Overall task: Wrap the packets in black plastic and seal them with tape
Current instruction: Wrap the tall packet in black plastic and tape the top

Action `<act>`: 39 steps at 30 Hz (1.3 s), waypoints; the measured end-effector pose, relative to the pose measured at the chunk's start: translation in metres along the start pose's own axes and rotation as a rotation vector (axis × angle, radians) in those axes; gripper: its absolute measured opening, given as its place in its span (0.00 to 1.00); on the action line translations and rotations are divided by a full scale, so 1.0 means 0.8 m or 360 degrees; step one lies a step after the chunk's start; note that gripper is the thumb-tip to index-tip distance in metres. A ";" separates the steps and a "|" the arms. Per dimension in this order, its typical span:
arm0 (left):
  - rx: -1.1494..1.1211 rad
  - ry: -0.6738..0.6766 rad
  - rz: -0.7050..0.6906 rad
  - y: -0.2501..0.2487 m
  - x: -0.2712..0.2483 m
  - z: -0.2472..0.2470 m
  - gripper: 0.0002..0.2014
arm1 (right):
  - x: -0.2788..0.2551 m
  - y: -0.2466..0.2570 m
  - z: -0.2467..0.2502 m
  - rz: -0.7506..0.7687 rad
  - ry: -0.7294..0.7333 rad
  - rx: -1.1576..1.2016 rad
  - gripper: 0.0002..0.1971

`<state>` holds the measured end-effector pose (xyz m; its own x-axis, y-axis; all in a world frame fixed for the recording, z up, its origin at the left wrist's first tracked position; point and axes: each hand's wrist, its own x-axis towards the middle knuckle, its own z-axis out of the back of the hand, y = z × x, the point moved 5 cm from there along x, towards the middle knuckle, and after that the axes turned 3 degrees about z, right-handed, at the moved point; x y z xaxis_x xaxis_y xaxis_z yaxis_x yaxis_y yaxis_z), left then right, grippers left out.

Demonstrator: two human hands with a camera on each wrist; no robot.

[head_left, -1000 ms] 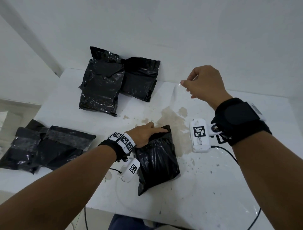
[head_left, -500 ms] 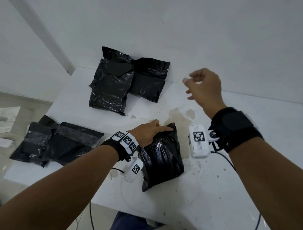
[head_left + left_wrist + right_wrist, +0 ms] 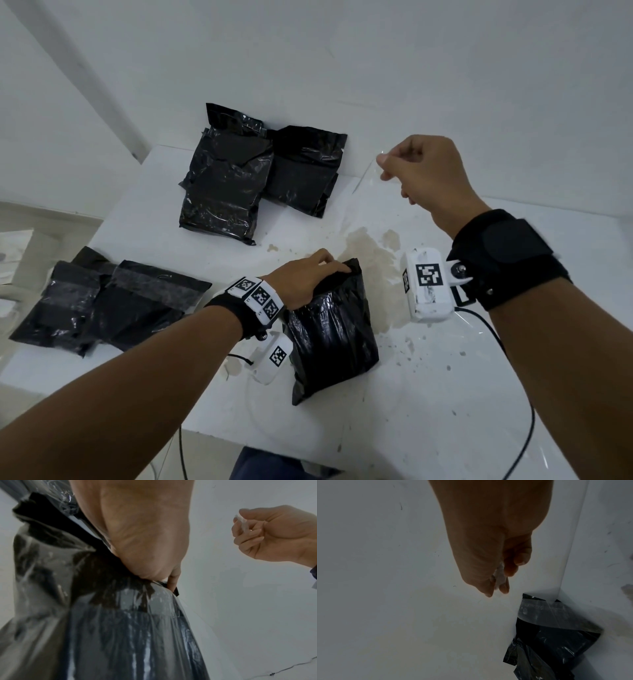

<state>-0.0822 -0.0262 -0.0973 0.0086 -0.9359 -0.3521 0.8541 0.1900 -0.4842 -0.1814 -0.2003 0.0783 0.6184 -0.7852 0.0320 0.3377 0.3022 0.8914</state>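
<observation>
Black plastic covers the packet (image 3: 330, 329) lying at the near middle of the white table (image 3: 428, 394). The left hand (image 3: 301, 279) lies on the packet's far end, palm down and fingers curled over the folded edge, holding it to the tabletop. The right hand (image 3: 423, 174) is raised above the table's far side, well apart from the packet, with thumb and forefinger pinching the end of a clear strip of tape (image 3: 241, 523); the other fingers are curled in. Two more wrapped bundles (image 3: 253, 174) lean together against the wall at the back, and two flatter black bundles (image 3: 109, 301) lie side by side at the table's left edge. A brownish stain (image 3: 370, 246) marks the tabletop just beyond the held packet.
</observation>
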 end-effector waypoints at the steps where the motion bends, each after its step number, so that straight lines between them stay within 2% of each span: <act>1: 0.0010 -0.0013 -0.0013 0.001 0.000 -0.001 0.38 | 0.001 -0.002 0.002 -0.0008 -0.0010 -0.0008 0.09; 11: 0.0122 -0.0025 -0.0153 0.007 0.013 -0.009 0.30 | -0.003 -0.020 -0.002 -0.0081 -0.0038 -0.0146 0.07; 16: 0.0129 -0.0005 -0.0196 0.002 0.016 -0.011 0.32 | -0.012 -0.046 -0.010 -0.0229 0.0036 -0.0229 0.09; 21: 0.0016 0.0037 -0.0023 0.020 0.016 -0.015 0.31 | -0.004 -0.026 -0.013 -0.0170 0.0181 -0.0313 0.08; 26: -0.0326 0.0092 0.0296 0.017 0.036 -0.021 0.18 | -0.002 -0.002 -0.009 -0.0117 0.0302 -0.0362 0.09; 30: -0.0463 0.0157 0.0405 0.025 0.042 -0.029 0.14 | -0.010 0.012 -0.004 -0.0121 0.0424 -0.0215 0.09; 39: -0.0383 0.0282 0.0651 0.053 0.026 -0.026 0.12 | -0.015 0.037 0.006 -0.0074 0.0552 -0.0041 0.08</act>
<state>-0.0567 -0.0314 -0.1423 0.2112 -0.7096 -0.6722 0.6550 0.6132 -0.4415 -0.1821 -0.1848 0.1063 0.8048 -0.5693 -0.1680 0.3862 0.2873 0.8766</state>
